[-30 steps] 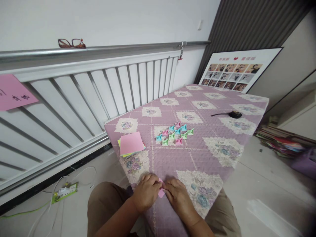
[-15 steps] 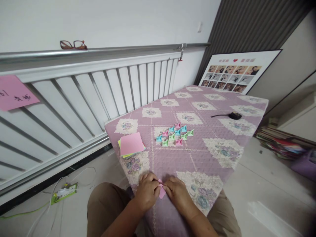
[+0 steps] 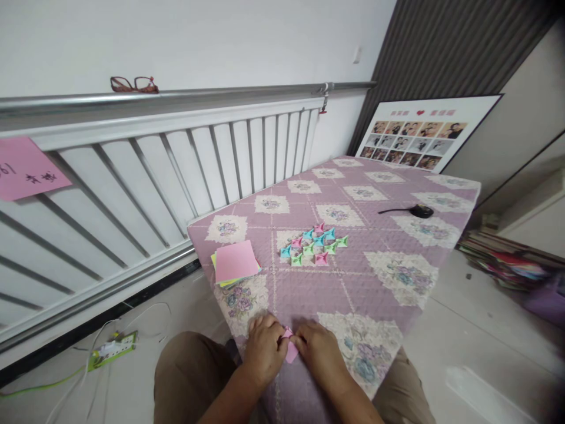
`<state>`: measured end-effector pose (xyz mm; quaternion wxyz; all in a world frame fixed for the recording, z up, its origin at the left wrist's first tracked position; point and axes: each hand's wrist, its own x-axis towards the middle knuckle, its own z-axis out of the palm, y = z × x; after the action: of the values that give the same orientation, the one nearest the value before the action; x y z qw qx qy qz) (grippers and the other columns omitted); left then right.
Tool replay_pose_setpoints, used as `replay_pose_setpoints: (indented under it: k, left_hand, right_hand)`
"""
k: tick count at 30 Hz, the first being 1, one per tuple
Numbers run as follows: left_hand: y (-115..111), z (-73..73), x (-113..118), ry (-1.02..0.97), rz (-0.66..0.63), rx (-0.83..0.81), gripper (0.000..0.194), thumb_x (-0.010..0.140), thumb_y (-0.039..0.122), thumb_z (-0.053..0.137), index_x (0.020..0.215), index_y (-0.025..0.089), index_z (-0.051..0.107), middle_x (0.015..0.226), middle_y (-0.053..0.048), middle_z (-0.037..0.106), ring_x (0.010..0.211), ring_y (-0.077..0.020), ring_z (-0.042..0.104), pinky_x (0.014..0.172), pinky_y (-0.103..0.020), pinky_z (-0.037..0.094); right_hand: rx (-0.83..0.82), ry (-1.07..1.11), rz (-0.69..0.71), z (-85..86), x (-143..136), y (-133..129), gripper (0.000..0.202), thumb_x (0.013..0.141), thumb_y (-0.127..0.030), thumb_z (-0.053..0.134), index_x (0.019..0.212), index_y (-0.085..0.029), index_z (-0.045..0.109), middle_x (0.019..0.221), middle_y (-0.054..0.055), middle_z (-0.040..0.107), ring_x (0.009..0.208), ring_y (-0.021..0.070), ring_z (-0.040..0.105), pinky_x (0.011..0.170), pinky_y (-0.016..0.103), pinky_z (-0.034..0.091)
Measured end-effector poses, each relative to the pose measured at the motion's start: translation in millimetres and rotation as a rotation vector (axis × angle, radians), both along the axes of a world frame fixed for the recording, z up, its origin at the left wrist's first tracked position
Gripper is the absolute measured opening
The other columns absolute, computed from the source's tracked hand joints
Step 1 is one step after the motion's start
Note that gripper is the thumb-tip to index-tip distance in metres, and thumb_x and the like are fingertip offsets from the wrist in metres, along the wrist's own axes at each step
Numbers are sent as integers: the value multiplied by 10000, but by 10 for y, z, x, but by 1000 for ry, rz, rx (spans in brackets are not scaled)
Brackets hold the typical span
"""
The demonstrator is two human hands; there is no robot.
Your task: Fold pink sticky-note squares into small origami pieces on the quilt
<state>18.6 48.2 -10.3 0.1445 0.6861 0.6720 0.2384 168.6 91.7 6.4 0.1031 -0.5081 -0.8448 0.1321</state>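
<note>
A small folded piece of pink paper (image 3: 291, 352) lies at the near end of the cloth-covered table (image 3: 304, 297), between my two hands. My left hand (image 3: 265, 347) grips its left side, thumb and fingers closed on it. From the right, my right hand (image 3: 318, 348) pinches the same paper, its fingers curled. The hands partly cover the paper's folds. Beyond them, several small folded paper shapes (image 3: 313, 244) in pink, blue and green sit in slanting rows. To the left rests a stack of square coloured paper (image 3: 236, 261), pink sheet on top.
A black corded object (image 3: 421, 211) lies at the table's far right. A white radiator (image 3: 212, 159) runs along the left, with glasses (image 3: 133, 85) on the pipe above. A photo board (image 3: 426, 132) leans at the back. A power strip (image 3: 112, 351) is on the floor.
The view has shifted slightly. Both hands stay on the pink paper, with their fingers slightly repositioned; a little more of its lower part shows between the thumbs.
</note>
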Motion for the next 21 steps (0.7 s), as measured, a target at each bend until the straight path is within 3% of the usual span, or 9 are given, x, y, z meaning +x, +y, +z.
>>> replay_pose_setpoints:
  k: [11, 21]
  left_hand:
    - [-75, -106, -107, 24, 85, -18, 97, 811, 201, 577, 715, 211, 573, 845, -12, 570, 889, -207, 504, 827, -367, 340]
    - [-70, -79, -99, 41, 103, -20, 95, 812, 197, 582, 719, 212, 574, 848, -15, 559, 895, -212, 498, 817, -367, 344]
  right_hand:
    - [-12, -5, 1, 13, -8, 4, 175, 847, -262, 564, 689, -227, 632, 786, 14, 687, 760, 174, 603, 678, 267, 379]
    - [7, -10, -19, 17, -33, -15, 200, 858, -272, 562, 675, -222, 624, 778, 22, 684, 754, 188, 602, 674, 284, 387]
